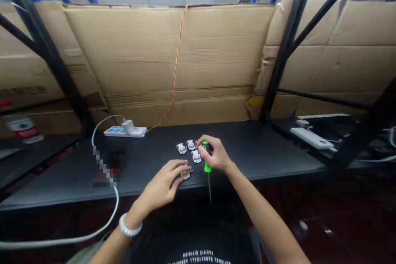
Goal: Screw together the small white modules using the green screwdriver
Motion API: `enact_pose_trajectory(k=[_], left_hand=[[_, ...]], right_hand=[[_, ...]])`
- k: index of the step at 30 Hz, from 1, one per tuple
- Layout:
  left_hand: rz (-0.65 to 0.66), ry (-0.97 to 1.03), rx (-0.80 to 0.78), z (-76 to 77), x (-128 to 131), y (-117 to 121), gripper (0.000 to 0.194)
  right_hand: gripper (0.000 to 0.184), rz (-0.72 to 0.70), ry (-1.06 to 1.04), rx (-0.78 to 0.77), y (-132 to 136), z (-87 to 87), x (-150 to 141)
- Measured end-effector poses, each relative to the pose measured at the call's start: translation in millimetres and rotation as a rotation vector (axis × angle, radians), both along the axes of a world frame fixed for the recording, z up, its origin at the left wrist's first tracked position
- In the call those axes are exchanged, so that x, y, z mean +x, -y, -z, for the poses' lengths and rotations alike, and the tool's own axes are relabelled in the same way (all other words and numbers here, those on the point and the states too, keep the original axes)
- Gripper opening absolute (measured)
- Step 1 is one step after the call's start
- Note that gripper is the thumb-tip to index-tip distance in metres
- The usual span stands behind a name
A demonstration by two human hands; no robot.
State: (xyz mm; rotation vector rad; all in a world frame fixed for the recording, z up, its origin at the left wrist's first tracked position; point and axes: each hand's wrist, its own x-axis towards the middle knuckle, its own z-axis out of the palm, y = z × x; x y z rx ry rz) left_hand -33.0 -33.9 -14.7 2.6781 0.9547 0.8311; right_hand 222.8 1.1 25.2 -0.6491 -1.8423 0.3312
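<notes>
My left hand (165, 180) is closed on a small pale wheeled piece (185, 174) near the table's front edge, thumb on one side and fingers on top. My right hand (215, 153) holds a green-handled screwdriver (207, 168), its thin shaft pointing down toward me past the table edge. The right fingertips reach toward several small white-and-pink wheeled pieces. One white piece (181, 148) lies at the left of the group, another (190, 144) behind, and a third (196, 156) closest to the right hand. Whether the right fingertips touch a further piece is hidden.
On the black table (247, 148), a white power strip (139, 133) with a plugged-in charger (128, 126) lies at the back left. A thick white cable (116, 202) loops over the left front edge. Cardboard (216, 57) walls the back; dark metal posts (278, 66) flank both sides.
</notes>
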Motion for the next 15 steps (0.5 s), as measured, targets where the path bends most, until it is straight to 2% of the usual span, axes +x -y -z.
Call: enact_pose_trajectory(k=[6,15], left_hand=[[-0.002,0.003,0.007,-0.6,0.3,0.5,0.041],[-0.007,0.014,-0.009,0.2,0.9,0.7,0.034]], right_hand=[[0.01,-0.111,0.129,0.01,1.0,1.7,-4.7],[0.012,-0.126,0.066,0.032,1.9,0.3,-1.6]])
